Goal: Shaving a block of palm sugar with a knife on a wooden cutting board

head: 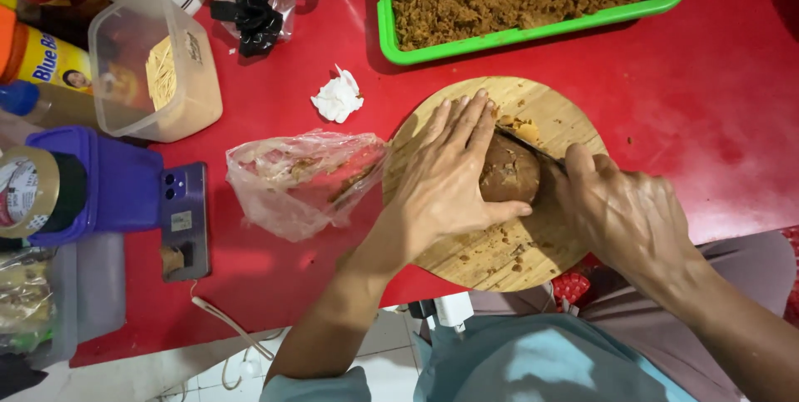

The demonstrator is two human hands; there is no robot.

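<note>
The left hand (pixel 449 173) lies flat, steadying the brown sugar block (pixel 509 171); the right hand (pixel 620 210) grips the knife (pixel 533 147), mid-cut, block mostly whole

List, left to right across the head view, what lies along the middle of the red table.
Roll of tape → purple phone → clear plastic bag → left hand → brown block on the round wooden board → right hand with the knife.

Pale blue sleeve (pixel 320 387), bare forearms
</note>
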